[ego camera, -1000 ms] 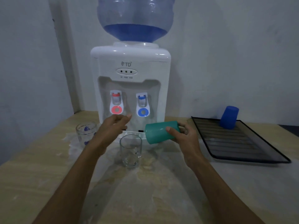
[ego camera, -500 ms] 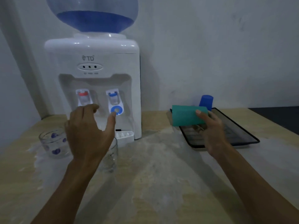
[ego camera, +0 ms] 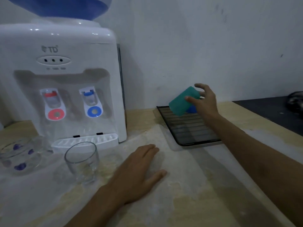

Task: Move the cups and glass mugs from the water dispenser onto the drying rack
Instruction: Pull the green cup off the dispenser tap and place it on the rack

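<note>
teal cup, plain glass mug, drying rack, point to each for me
teal cup [ego camera: 181,100], head view, its side wall
plain glass mug [ego camera: 81,161], head view, front of its body
drying rack [ego camera: 190,128], head view, bare bars

Glossy dispenser [ego camera: 65,79] — clear-glass mug [ego camera: 82,163]

Home kitchen counter: water dispenser [ego camera: 62,82], drying rack [ego camera: 188,128].

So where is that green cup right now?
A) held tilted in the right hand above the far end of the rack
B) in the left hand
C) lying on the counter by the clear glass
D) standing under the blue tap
A: the right hand grips the green cup, tilted, over the rack's far end, while the left hand lies flat on the counter.
</note>
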Action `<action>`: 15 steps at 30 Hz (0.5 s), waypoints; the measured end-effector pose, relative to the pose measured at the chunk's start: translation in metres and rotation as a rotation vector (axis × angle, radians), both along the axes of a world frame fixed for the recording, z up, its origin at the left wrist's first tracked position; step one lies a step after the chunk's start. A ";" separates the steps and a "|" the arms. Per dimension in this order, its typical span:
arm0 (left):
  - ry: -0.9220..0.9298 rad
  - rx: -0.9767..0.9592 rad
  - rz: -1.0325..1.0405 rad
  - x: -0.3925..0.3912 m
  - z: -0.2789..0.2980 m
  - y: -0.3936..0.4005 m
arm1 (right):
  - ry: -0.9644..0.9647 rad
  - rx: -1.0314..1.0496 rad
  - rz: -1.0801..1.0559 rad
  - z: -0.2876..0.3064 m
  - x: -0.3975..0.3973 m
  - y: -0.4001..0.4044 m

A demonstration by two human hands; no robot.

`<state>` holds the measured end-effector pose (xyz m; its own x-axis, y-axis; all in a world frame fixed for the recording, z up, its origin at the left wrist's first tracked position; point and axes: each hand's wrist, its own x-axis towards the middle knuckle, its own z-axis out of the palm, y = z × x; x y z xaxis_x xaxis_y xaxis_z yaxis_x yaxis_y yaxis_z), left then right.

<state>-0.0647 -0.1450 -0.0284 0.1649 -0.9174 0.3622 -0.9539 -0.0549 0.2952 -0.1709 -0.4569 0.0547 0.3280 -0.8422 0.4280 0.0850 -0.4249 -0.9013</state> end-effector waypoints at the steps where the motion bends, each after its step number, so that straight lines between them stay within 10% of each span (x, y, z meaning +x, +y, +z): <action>1: -0.004 0.002 0.005 0.000 0.000 0.001 | 0.082 -0.057 0.007 0.004 0.009 -0.005; 15: 0.010 0.065 0.010 0.005 -0.001 0.000 | 0.582 -0.217 0.067 0.003 0.092 -0.057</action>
